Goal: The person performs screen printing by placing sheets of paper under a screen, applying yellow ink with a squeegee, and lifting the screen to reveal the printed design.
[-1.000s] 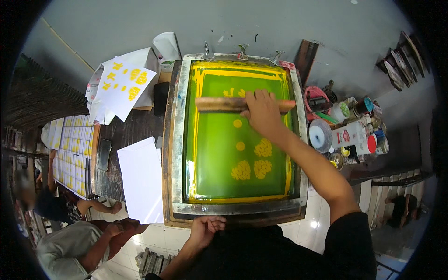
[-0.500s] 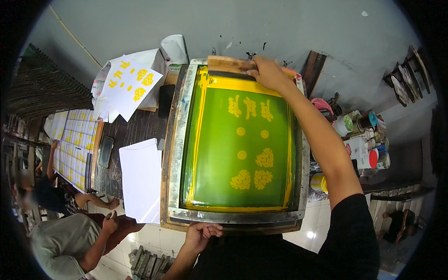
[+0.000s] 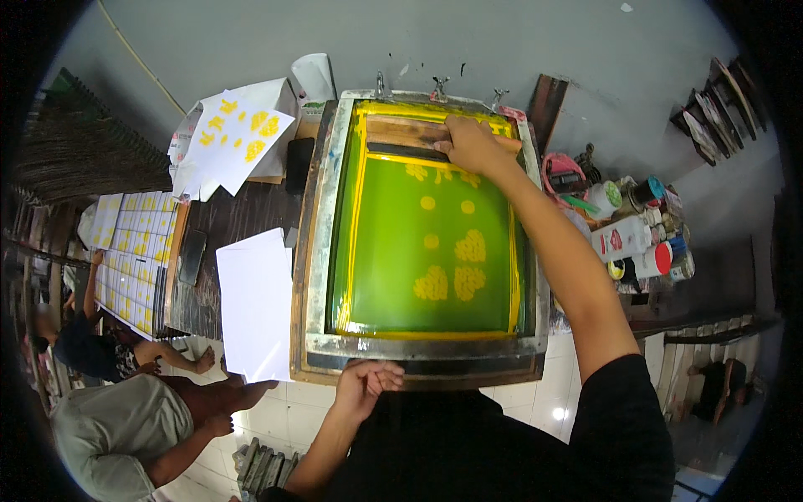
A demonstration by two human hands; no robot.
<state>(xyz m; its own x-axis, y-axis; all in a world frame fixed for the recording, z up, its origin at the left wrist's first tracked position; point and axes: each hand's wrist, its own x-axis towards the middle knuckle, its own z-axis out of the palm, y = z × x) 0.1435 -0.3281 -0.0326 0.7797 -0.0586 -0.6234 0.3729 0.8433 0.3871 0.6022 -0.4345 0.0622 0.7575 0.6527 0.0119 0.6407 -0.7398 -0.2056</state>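
Observation:
My right hand point(image 3: 474, 144) is closed on a wooden squeegee point(image 3: 397, 132) with a dark blade. The squeegee lies across the far part of a green printing screen point(image 3: 385, 243), partly covering the top row of yellow character shapes. Yellow round and leafy shapes show lower on the mesh, and yellow ink lines its edges. A metal frame point(image 3: 418, 345) borders the screen, over a wooden board point(image 3: 510, 378). My left hand point(image 3: 368, 387) is at the near edge of the board, its fingers curled; whatever they may hold is hidden.
Blank white sheets point(image 3: 253, 305) lie left of the screen, near a phone point(image 3: 191, 257) and printed yellow sheets point(image 3: 242, 134). Jars and bottles point(image 3: 623, 237) crowd the right side. Metal clamps point(image 3: 440, 88) stand behind the frame. A seated person point(image 3: 125, 427) is at lower left; another reaches toward a printed grid sheet point(image 3: 134, 251).
The squeegee in my right hand has come nearer over the mesh, onto the top row of shapes. My left hand stays at the near edge. The view has shifted slightly.

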